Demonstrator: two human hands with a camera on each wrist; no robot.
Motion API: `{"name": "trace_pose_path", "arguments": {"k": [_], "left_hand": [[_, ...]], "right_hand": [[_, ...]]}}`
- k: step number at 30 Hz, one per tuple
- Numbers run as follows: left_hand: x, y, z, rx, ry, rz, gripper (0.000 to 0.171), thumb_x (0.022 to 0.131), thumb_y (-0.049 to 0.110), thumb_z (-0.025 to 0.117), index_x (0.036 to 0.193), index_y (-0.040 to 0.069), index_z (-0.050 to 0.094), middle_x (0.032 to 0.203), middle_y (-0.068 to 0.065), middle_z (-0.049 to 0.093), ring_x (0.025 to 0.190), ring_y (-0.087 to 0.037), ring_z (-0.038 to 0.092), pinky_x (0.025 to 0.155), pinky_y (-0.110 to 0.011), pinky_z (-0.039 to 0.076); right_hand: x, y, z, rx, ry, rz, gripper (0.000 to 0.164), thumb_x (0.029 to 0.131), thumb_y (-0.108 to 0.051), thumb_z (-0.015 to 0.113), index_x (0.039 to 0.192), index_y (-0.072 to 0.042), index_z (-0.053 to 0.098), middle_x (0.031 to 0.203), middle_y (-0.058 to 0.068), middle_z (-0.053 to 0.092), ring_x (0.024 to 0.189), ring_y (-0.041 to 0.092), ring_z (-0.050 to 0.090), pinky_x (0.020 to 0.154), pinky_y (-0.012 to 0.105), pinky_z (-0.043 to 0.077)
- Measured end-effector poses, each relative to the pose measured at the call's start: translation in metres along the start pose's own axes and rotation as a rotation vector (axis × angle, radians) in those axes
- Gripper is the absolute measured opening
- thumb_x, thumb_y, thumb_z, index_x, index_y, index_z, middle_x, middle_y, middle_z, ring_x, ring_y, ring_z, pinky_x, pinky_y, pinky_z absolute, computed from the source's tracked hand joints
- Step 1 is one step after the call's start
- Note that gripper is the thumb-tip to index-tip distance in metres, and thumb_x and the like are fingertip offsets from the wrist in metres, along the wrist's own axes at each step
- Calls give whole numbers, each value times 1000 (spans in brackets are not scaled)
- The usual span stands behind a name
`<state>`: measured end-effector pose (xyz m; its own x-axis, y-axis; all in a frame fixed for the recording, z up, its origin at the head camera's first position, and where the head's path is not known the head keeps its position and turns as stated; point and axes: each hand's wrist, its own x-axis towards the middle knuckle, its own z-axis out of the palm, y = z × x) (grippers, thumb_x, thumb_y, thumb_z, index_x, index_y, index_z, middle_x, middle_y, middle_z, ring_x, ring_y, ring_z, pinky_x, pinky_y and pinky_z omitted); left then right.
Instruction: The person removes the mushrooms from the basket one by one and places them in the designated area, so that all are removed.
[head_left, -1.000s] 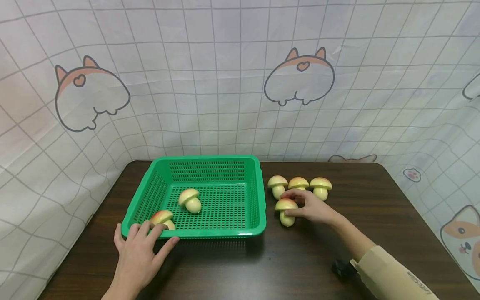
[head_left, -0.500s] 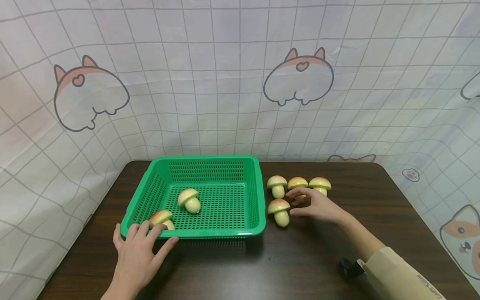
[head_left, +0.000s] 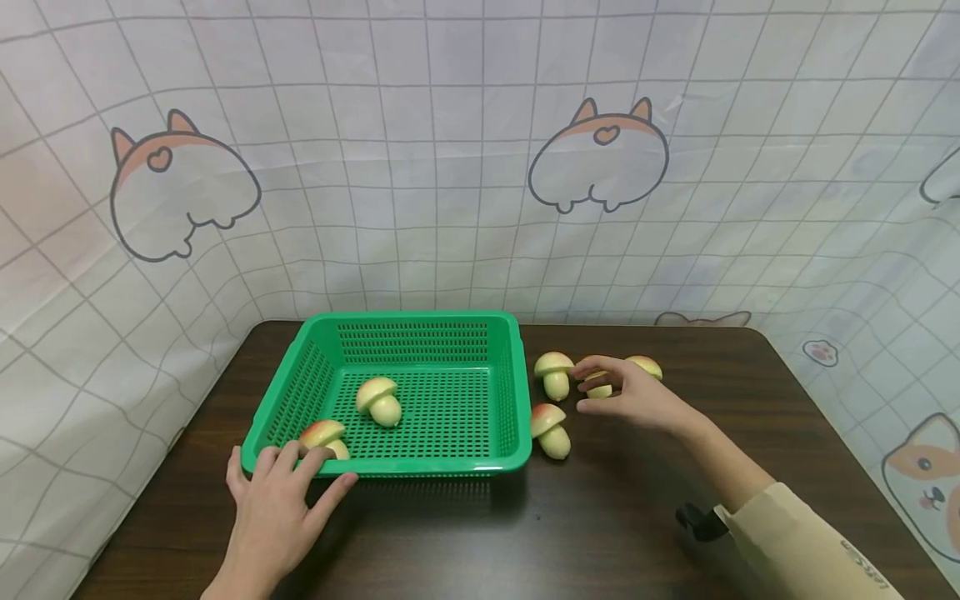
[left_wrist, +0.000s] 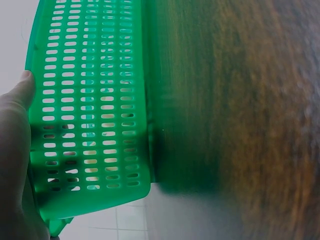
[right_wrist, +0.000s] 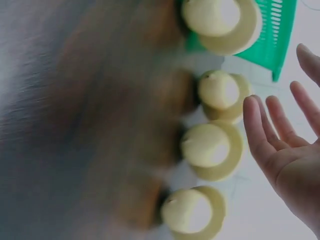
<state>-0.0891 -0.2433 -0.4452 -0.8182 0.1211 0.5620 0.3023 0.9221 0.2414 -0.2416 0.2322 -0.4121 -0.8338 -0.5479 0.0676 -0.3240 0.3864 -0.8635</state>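
With its fingers over the front left rim and its thumb on the outside, my left hand (head_left: 281,508) grips the green basket (head_left: 450,465). Two yellow mushrooms with reddish caps lie inside: one mushroom (head_left: 381,403) near the middle, another mushroom (head_left: 322,435) partly behind my fingers. My right hand (head_left: 637,396) holds nothing, its fingers spread apart in the right wrist view. It hovers by a row of three mushrooms, hiding parts of the middle mushroom (head_left: 600,390) and right mushroom (head_left: 647,367). The left mushroom (head_left: 555,377) shows fully. Nearer me, a tilted mushroom (head_left: 553,440) lies right at the basket's side.
The dark wooden table (head_left: 480,542) carries everything. Behind it hangs a white gridded cloth (head_left: 405,208) with cartoon corgi prints. A black object (head_left: 701,522) sits by my right sleeve (head_left: 802,542).
My right hand has let go of the near mushroom and shifted back toward the row. That mushroom has moved left against the basket's side and tilted. My left hand has stayed put.
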Motion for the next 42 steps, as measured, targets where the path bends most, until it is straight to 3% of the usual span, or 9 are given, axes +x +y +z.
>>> {"name": "trace_pose_path", "arguments": {"k": [8, 20, 28, 36, 42], "left_hand": [[0, -1, 0, 1, -3, -3, 37, 90, 51, 75, 104, 18, 70, 100, -9, 63, 99, -38, 52, 104, -84, 6], [1, 0, -1, -2, -5, 0, 37, 91, 51, 74, 104, 18, 70, 100, -9, 63, 99, -39, 51, 104, -84, 6], [0, 0, 0, -2, -11, -3, 36, 90, 51, 75, 104, 19, 70, 100, -9, 63, 100, -38, 51, 104, -84, 6], [1, -1, 0, -1, -14, -2, 36, 91, 51, 74, 104, 19, 70, 100, -9, 63, 99, -38, 51, 104, -84, 6], [0, -1, 0, 1, -17, -7, 37, 91, 51, 74, 105, 18, 70, 100, -9, 63, 100, -38, 51, 104, -84, 6]], "right_hand": [[22, -34, 5, 17, -3, -74, 46, 92, -16, 80, 133, -9, 62, 137, 17, 58, 122, 38, 59, 97, 52, 52], [68, -84, 24, -41, -103, -138, 40, 94, -15, 77, 132, -15, 63, 133, 1, 63, 119, 29, 63, 95, 44, 53], [96, -108, 39, -102, -181, -204, 39, 96, -17, 75, 133, -12, 63, 136, 0, 61, 115, 18, 65, 89, 36, 56], [121, -127, 63, -110, -276, -226, 39, 96, -15, 75, 132, -12, 63, 131, 0, 62, 115, 22, 66, 91, 33, 55], [139, -137, 84, -133, -338, -228, 37, 96, -14, 73, 132, -12, 63, 132, -2, 62, 112, 17, 66, 90, 30, 55]]}}
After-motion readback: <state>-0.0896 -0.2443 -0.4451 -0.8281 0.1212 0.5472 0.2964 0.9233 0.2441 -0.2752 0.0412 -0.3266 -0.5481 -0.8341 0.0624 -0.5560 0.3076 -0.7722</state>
